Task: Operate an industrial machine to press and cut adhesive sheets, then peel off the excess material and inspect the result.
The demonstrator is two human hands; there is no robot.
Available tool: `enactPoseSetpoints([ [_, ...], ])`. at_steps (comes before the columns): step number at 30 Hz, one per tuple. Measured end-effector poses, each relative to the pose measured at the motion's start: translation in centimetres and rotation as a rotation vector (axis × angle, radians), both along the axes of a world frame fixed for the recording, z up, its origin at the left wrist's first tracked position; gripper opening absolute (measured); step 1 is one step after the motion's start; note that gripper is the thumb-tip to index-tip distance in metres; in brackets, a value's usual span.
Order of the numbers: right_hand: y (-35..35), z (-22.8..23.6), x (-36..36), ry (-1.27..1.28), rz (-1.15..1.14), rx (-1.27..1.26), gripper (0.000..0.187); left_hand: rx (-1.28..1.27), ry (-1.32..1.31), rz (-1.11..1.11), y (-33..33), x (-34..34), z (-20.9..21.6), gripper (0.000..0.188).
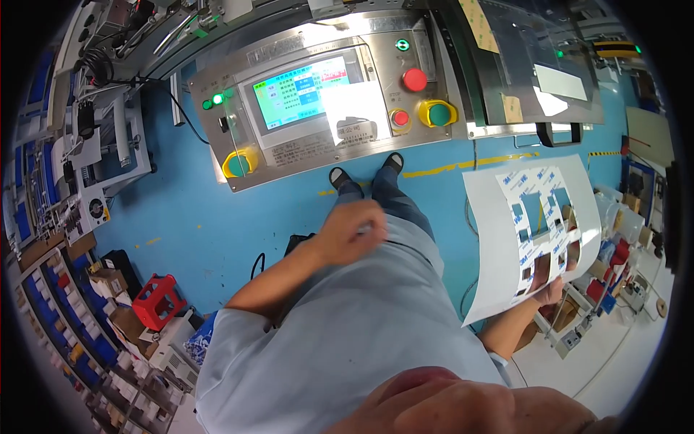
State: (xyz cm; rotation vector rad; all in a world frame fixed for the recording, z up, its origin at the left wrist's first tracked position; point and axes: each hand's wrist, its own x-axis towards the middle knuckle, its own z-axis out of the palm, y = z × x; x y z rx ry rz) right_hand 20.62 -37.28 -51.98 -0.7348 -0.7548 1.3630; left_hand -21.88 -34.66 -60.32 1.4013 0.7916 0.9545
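Note:
My right hand (551,292) grips the lower edge of a curved white sheet of die-cut adhesive tape (494,249), held up at my right side. Blue-printed backing covers its middle, around several rectangular cut-out windows; parts of my fingers show through the lower ones. In front of my waist, my left hand (354,230) is closed with its fingers loosely curled, and I see nothing in it. Ahead of both hands stands a metal control panel (303,155) with a lit touch screen (289,99). Neither hand touches it.
The panel carries a large red button (414,79), a smaller red button (400,118) and green buttons in yellow guards (438,113). A dark machine cover with a black handle (559,134) is at the far right. A red stool (157,302) and parts shelves (69,311) stand at left.

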Motion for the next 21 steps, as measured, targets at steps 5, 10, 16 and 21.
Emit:
enactPoseSetpoints([
  [5,1.9,0.9,-1.9,0.032,0.216,0.096,0.042,0.022,-0.282,-0.246,2.6,6.0,5.0,0.031],
  [10,-0.6,0.7,-1.8,-0.253,-0.047,0.037,0.037,-0.378,-0.497,-0.196,3.6,7.8,8.8,0.043],
  [16,0.2,1.9,-5.8,-0.331,0.093,-0.054,0.045,-0.367,-0.41,0.027,5.5,5.9,9.1,0.026],
  [21,0.4,2.2,-6.8,-0.36,0.057,-0.065,0.043,-0.285,-0.282,-0.032,6.3,4.9,10.2,0.027],
])
